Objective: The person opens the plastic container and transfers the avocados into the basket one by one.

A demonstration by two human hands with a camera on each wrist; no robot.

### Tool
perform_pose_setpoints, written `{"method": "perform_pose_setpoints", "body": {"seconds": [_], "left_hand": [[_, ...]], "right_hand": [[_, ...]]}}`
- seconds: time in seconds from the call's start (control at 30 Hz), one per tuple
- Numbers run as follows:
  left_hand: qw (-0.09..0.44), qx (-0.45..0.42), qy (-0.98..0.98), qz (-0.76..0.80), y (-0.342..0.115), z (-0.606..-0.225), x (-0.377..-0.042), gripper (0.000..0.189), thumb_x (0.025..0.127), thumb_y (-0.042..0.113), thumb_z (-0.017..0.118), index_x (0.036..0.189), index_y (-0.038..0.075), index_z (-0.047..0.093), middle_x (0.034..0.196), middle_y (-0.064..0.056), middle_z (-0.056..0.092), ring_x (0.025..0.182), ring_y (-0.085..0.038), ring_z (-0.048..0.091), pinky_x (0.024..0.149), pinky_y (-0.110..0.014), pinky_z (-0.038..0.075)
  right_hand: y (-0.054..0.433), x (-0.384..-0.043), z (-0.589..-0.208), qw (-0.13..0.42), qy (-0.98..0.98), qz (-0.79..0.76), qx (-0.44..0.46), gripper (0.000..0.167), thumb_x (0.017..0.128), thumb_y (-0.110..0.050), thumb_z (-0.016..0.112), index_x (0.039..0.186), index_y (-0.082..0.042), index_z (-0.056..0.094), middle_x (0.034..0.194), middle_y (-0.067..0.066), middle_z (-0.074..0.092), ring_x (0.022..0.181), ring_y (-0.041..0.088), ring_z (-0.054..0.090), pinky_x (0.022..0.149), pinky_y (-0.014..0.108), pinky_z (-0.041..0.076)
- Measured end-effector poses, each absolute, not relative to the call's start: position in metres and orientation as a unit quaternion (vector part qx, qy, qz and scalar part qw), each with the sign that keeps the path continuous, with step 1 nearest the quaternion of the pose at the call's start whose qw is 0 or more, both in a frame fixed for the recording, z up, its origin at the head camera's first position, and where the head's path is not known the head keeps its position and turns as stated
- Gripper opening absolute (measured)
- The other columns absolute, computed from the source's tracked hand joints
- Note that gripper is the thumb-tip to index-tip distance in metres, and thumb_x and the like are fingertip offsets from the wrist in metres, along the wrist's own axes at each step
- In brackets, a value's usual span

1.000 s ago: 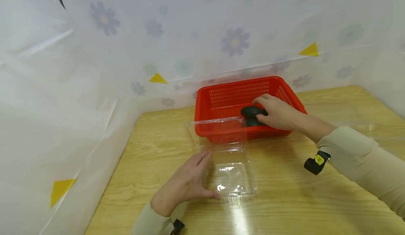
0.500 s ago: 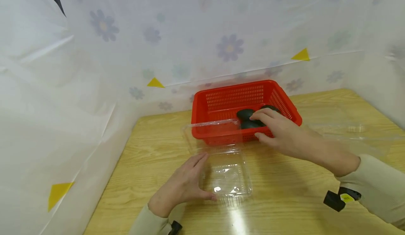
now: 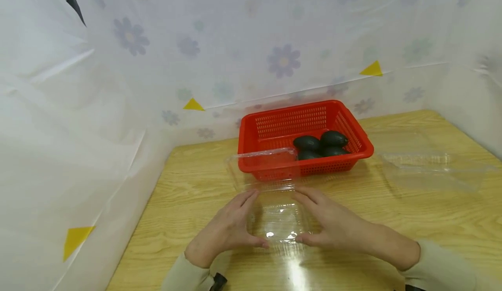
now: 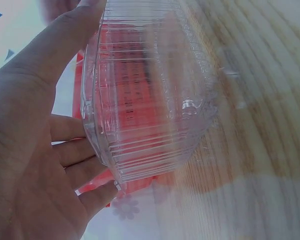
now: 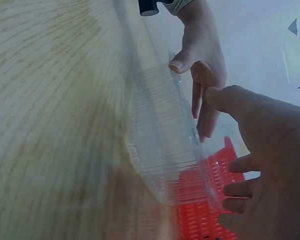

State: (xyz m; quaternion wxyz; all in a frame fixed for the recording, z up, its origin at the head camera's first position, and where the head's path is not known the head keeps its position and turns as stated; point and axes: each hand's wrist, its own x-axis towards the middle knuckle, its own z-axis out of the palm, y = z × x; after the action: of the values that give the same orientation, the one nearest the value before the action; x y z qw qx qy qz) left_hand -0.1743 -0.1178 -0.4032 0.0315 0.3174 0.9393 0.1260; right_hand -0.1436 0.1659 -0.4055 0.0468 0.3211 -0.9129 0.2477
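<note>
A clear plastic clamshell container (image 3: pixel 279 218) lies on the table in the head view, its lid (image 3: pixel 264 164) tilted up at the back. Along its left rim rests my left hand (image 3: pixel 227 228), thumb at the front corner and fingers towards the back. My right hand (image 3: pixel 337 223) is at the opposite side in a similar pose, holding nothing else. In the left wrist view the left fingers (image 4: pixel 97 197) touch the container's rim. The right wrist view has the right fingers close beside the rim; contact there is unclear. Several avocados (image 3: pixel 307 143) lie in the red basket (image 3: pixel 290 108).
The red basket stands behind the container, partly seen through the lid. Another clear plastic container (image 3: pixel 435 173) lies at the table's right side. A pale flowered sheet (image 3: pixel 235 64) hangs behind and to the left of the wooden table (image 3: pixel 188 195).
My right hand let go of an avocado, left the basket and came down to the clamshell container's right side. My left hand stayed at the container's left side.
</note>
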Motion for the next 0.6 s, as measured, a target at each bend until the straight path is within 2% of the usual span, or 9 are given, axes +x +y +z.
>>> {"method": "perform_pose_setpoints", "body": {"seconds": [0.1,0.2,0.4,0.6], "left_hand": [[0.027,0.321,0.939,0.123,-0.118,-0.404,-0.174,0.12,0.065,0.065,0.082,0.155,0.005,0.03,0.158,-0.013,0.036,0.144,-0.03,0.038,0.115,-0.043,0.039],[0.021,0.325,0.938,0.12,-0.118,-0.405,-0.174,0.121,0.065,0.065,0.082,0.155,0.004,0.03,0.158,-0.012,0.037,0.144,-0.029,0.039,0.115,-0.042,0.039],[0.014,0.326,0.938,0.117,-0.117,-0.404,-0.174,0.121,0.064,0.066,0.083,0.154,0.004,0.031,0.157,-0.012,0.037,0.144,-0.029,0.039,0.116,-0.042,0.038],[0.029,0.314,0.941,0.121,-0.121,-0.403,-0.175,0.122,0.064,0.067,0.082,0.155,0.005,0.029,0.159,-0.012,0.035,0.145,-0.029,0.037,0.117,-0.043,0.036]], "right_hand": [[0.163,-0.142,-0.418,0.007,-0.915,0.253,0.315,0.096,0.083,-0.06,0.071,0.154,-0.008,0.032,0.161,0.014,0.026,0.146,0.036,0.033,0.108,0.055,0.042],[0.161,-0.142,-0.428,0.004,-0.914,0.258,0.313,0.1,0.081,-0.057,0.074,0.155,-0.007,0.029,0.164,0.013,0.019,0.15,0.035,0.023,0.112,0.054,0.039],[0.158,-0.145,-0.435,0.028,-0.914,0.261,0.308,0.103,0.078,-0.053,0.079,0.156,-0.01,0.027,0.165,0.012,0.018,0.151,0.032,0.021,0.113,0.051,0.039],[0.153,-0.148,-0.435,0.033,-0.921,0.249,0.299,0.109,0.077,-0.058,0.077,0.157,-0.007,0.024,0.165,0.011,0.02,0.151,0.03,0.023,0.115,0.05,0.036]]}}
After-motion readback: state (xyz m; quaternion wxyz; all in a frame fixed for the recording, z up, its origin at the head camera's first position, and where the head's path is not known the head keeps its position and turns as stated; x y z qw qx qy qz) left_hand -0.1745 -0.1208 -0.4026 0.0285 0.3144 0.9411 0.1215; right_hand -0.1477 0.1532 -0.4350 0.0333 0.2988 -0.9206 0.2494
